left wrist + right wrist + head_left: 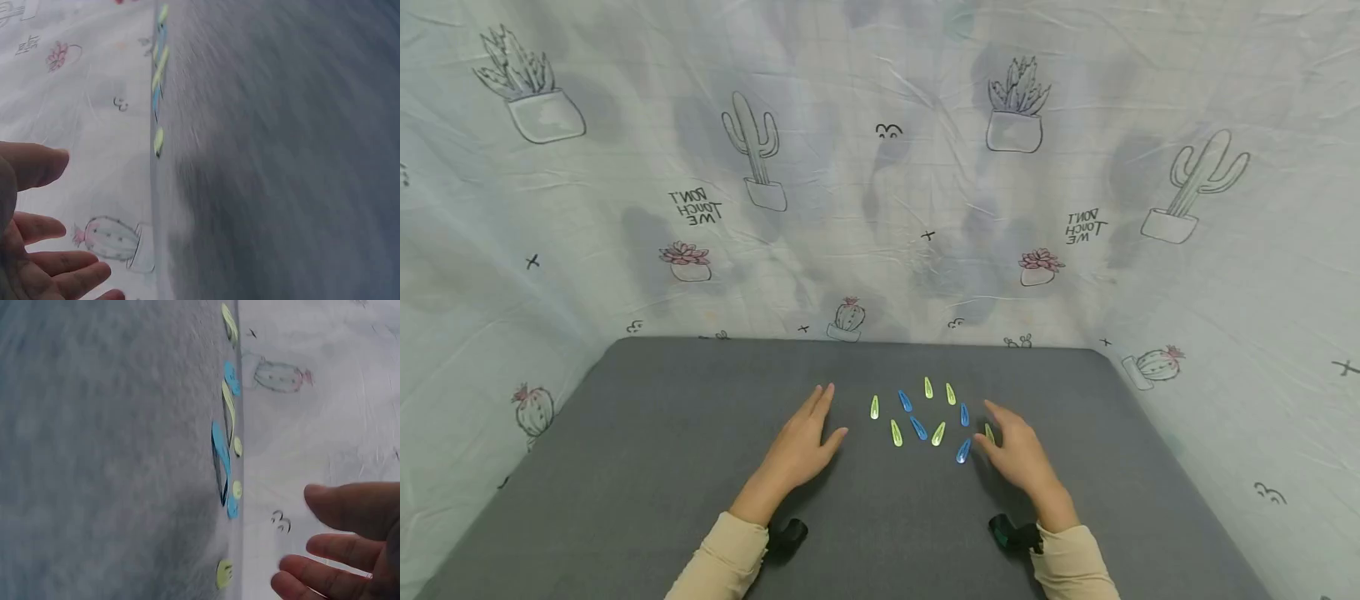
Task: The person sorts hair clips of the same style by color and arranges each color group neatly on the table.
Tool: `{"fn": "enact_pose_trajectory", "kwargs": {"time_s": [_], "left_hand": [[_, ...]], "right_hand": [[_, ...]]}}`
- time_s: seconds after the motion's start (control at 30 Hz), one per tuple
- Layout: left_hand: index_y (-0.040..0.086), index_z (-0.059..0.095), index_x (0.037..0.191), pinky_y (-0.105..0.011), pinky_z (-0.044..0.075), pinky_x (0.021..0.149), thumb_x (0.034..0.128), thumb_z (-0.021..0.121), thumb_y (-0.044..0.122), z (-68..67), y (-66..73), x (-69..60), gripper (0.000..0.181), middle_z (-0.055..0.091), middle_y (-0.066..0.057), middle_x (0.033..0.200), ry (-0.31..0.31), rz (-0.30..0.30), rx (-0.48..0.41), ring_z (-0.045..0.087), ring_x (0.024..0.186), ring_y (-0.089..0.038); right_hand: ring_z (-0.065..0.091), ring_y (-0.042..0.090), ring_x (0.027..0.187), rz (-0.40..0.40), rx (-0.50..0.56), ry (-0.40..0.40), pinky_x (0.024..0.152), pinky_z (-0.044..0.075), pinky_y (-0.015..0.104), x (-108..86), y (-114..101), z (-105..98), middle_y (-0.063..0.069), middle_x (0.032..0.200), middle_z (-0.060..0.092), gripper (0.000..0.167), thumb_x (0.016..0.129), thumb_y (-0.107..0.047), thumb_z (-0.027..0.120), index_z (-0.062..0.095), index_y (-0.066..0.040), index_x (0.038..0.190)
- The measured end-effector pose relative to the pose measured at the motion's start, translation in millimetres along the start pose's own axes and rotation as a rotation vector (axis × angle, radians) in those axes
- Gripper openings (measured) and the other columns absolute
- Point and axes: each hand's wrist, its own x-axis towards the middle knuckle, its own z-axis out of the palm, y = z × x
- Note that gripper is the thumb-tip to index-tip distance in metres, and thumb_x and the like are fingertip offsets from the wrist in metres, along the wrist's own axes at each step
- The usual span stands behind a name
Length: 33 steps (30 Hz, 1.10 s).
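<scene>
Several snap hair clips lie scattered on the dark grey table, some yellow-green, some blue. The leftmost yellow-green clip (875,407) is the one closest to my left hand (800,446), whose fingers are extended with the thumb apart, holding nothing. My right hand (1018,454) hovers at the right of the group, thumb and fingers spread. Beside its thumb lies a blue clip (963,451); another yellow-green clip (989,433) shows partly between thumb and forefinger, apparently on the table. In the wrist views, the left hand (47,250) and right hand (350,550) both appear without anything in them.
The grey tabletop (647,467) extends around both hands. A white cloth (880,192) printed with potted cacti hangs behind and along the sides. Dark devices sit at both wrists, the left wrist device (786,537) and the right wrist device (1011,533).
</scene>
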Motion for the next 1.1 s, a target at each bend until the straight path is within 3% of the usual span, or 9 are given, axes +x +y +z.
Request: {"fn": "enact_pose_trajectory", "kwargs": {"time_s": [0.17,0.33,0.47,0.67,1.1], "left_hand": [[0.003,0.031,0.148,-0.054,0.031,0.107,0.0941,0.059,0.026,9.0,8.4,12.4,0.065,0.034,-0.022,0.149,-0.019,-0.022,-0.219,0.034,0.137,-0.038],[0.001,0.036,0.144,-0.050,0.042,0.099,0.0944,0.058,0.021,19.7,14.3,23.4,0.058,0.043,-0.023,0.142,-0.023,-0.047,-0.391,0.050,0.123,-0.039],[-0.001,0.040,0.141,-0.044,0.048,0.093,0.0948,0.057,0.017,30.9,14.1,30.4,0.053,0.048,-0.023,0.137,-0.033,-0.093,-0.504,0.055,0.118,-0.036],[-0.004,0.047,0.135,-0.044,0.048,0.092,0.0940,0.058,0.017,45.6,12.2,40.4,0.048,0.056,-0.021,0.129,-0.014,-0.168,-0.542,0.057,0.115,-0.033],[-0.005,0.067,0.110,-0.036,0.052,0.074,0.0844,0.067,0.006,65.0,15.2,58.6,0.028,0.068,-0.013,0.092,0.146,-0.236,-0.498,0.065,0.084,-0.024]], "right_hand": [[0.061,0.033,0.101,0.071,0.066,0.013,0.083,0.049,0.047,-0.1,12.7,0.4,0.017,0.108,0.063,0.045,0.086,-0.013,0.069,0.057,0.004,0.125],[0.064,0.029,0.090,0.139,0.120,0.025,0.076,0.050,0.043,-0.6,21.1,3.4,0.014,0.099,0.065,0.036,0.085,-0.010,0.069,0.061,0.004,0.118],[0.064,0.024,0.083,0.169,0.136,0.038,0.073,0.050,0.039,-0.2,25.0,6.0,0.011,0.092,0.066,0.030,0.084,-0.010,0.068,0.064,0.003,0.110],[0.060,0.015,0.073,0.183,0.153,0.057,0.066,0.046,0.030,3.2,28.0,9.1,0.006,0.083,0.065,0.025,0.082,-0.012,0.070,0.068,0.001,0.104],[0.055,0.010,0.067,0.248,0.164,0.029,0.061,0.042,0.028,8.3,29.0,11.1,0.002,0.078,0.063,0.024,0.081,-0.013,0.073,0.069,0.000,0.101]]}}
